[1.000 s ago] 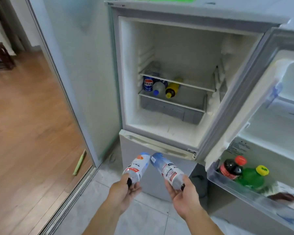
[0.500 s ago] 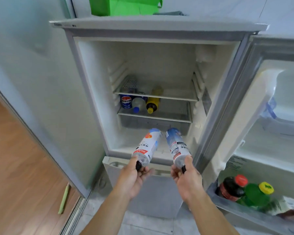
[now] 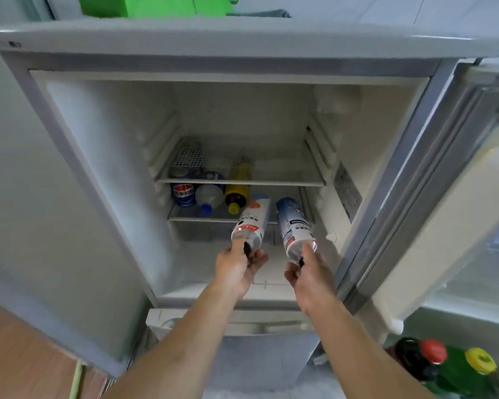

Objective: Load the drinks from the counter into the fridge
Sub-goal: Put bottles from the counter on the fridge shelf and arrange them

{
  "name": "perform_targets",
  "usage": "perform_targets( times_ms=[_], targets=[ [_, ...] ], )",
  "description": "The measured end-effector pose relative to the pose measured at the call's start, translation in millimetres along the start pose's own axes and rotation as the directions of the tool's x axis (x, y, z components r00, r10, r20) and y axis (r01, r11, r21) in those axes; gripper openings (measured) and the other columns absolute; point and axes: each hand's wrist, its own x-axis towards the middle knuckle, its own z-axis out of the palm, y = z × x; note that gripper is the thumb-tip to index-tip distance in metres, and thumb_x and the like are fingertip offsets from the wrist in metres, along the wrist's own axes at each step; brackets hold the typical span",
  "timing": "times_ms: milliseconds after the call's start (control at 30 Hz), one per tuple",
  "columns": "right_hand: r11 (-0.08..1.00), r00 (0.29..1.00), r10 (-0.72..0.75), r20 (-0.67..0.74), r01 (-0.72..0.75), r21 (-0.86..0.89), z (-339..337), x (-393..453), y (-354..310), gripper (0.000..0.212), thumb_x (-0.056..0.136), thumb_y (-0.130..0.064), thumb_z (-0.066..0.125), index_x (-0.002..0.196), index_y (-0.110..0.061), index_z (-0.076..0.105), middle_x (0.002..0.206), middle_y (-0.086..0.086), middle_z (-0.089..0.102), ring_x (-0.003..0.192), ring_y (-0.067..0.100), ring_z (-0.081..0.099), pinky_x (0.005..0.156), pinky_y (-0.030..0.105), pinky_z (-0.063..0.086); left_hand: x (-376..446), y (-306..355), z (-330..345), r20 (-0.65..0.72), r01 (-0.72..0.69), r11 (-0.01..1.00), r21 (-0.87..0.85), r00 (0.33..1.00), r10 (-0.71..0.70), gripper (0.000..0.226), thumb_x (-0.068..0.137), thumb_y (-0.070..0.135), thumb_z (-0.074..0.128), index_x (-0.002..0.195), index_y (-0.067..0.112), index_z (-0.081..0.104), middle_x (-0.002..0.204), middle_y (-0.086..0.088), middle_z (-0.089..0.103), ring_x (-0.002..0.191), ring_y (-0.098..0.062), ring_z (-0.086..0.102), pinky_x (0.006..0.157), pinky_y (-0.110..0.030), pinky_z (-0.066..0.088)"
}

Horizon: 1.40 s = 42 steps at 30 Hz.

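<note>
Left hand (image 3: 236, 269) and right hand (image 3: 308, 272) each hold a clear labelled drink bottle in a closed grip at the cap end, left bottle (image 3: 251, 223), right bottle (image 3: 293, 226), bases aimed into the fridge (image 3: 98, 168), probably to lie beside the bottles on the lower shelf (image 3: 185, 218).

— Where are the two drinks relative to the fridge (image 3: 104, 156)?
— Both inside its open upper compartment, bases pointing inward, caps outward. The white-labelled bottle (image 3: 251, 221) tilts left of the blue-topped bottle (image 3: 291, 226).
— Near the lower shelf (image 3: 185, 218)?
— In front of it; whether they touch is unclear.
</note>
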Motion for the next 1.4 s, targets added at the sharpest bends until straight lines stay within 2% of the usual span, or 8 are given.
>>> perform_targets(
  times_ms=[467, 667, 833, 900, 1033, 1100, 1300, 1400],
  targets=[
    [0.908, 0.998, -0.047, -0.028, 0.031, -0.418, 54, 83, -19, 0.04, 0.094, -0.039, 0.059, 0.131, -0.026, 0.051, 0.116, 0.012, 0.063, 0.088, 0.025, 0.058, 0.056, 0.031, 0.051, 71, 32, 45, 0.145, 0.017, 0.887, 0.461, 0.985, -0.094, 0.016, 0.099, 0.012, 0.056, 0.114, 0.013, 0.052, 0.088, -0.009, 0.064, 0.075, -0.02, 0.063, 0.075, -0.036, 0.059],
    [0.788, 0.98, -0.14, 0.141, 0.197, -0.583, 61, 100, -21, 0.061, 0.102, -0.018, 0.047, 0.153, -0.042, 0.022, 0.145, 0.006, 0.049, 0.126, 0.033, 0.053, 0.098, 0.055, 0.052, 81, 22, 35, 0.293, -0.117, 0.852, 0.51, 0.955, -0.044, 0.047, 0.093, -0.002, 0.058, 0.099, 0.043, 0.046, 0.094, -0.006, 0.065, 0.077, -0.019, 0.062, 0.06, -0.025, 0.056],
    [0.708, 0.951, -0.233, 0.202, 0.309, -0.635, 62, 107, -15, 0.066, 0.101, -0.007, 0.047, 0.152, -0.043, 0.027, 0.148, 0.001, 0.049, 0.13, 0.024, 0.051, 0.1, 0.035, 0.046, 90, 24, 29, 0.346, -0.207, 0.844, 0.494, 0.938, 0.027, 0.06, 0.094, 0.003, 0.06, 0.129, 0.048, 0.042, 0.122, -0.006, 0.064, 0.104, -0.024, 0.064, 0.074, -0.03, 0.057],
    [0.684, 0.943, -0.276, 0.184, 0.328, -0.651, 64, 109, -16, 0.062, 0.1, -0.006, 0.05, 0.152, -0.036, 0.033, 0.147, 0.0, 0.05, 0.132, 0.023, 0.049, 0.095, 0.027, 0.041, 93, 23, 28, 0.352, -0.358, 0.648, 0.672, 0.925, 0.146, 0.052, 0.096, 0.009, 0.059, 0.141, 0.031, 0.046, 0.137, -0.006, 0.058, 0.12, -0.025, 0.06, 0.094, -0.033, 0.054],
    [0.475, 0.858, -0.45, 0.249, 0.466, -0.747, 66, 109, -14, 0.036, 0.094, 0.004, 0.051, 0.122, -0.014, 0.063, 0.119, 0.004, 0.063, 0.117, 0.028, 0.059, 0.084, 0.02, 0.046, 82, 10, 21, 0.604, -0.621, -0.045, 0.783, 0.741, 0.294, 0.043, 0.098, 0.014, 0.056, 0.141, 0.017, 0.051, 0.152, -0.006, 0.038, 0.131, -0.018, 0.052, 0.103, -0.016, 0.041],
    [0.372, 0.819, -0.484, 0.309, 0.512, -0.774, 64, 111, -9, 0.03, 0.094, 0.004, 0.05, 0.119, -0.005, 0.063, 0.124, 0.012, 0.062, 0.119, 0.03, 0.058, 0.096, 0.032, 0.049, 79, 4, 20, 0.622, -0.62, -0.089, 0.779, 0.748, 0.233, 0.053, 0.098, 0.013, 0.055, 0.148, 0.016, 0.039, 0.159, -0.007, 0.022, 0.129, -0.02, 0.055, 0.101, -0.017, 0.043],
    [0.497, 0.842, -0.443, 0.31, 0.518, -0.696, 68, 100, -6, 0.029, 0.106, -0.014, 0.043, 0.132, -0.005, 0.049, 0.132, 0.017, 0.059, 0.129, 0.036, 0.052, 0.099, 0.032, 0.043, 99, 19, 37, 0.563, -0.541, -0.16, 0.826, 0.805, 0.185, 0.057, 0.097, 0.006, 0.048, 0.152, 0.009, 0.03, 0.159, -0.012, 0.031, 0.13, -0.024, 0.053, 0.095, -0.022, 0.047],
    [0.12, 0.859, -0.281, 0.428, 0.474, -0.872, 60, 110, -11, 0.056, 0.099, -0.009, 0.046, 0.152, -0.014, 0.028, 0.149, 0.015, 0.043, 0.135, 0.034, 0.044, 0.106, 0.038, 0.039, 110, 26, 42, 0.525, -0.51, -0.157, 0.846, 0.847, 0.08, 0.065, 0.097, 0.008, 0.049, 0.155, 0.014, 0.021, 0.154, -0.011, 0.04, 0.125, -0.025, 0.056, 0.081, -0.021, 0.043]
  ],
)
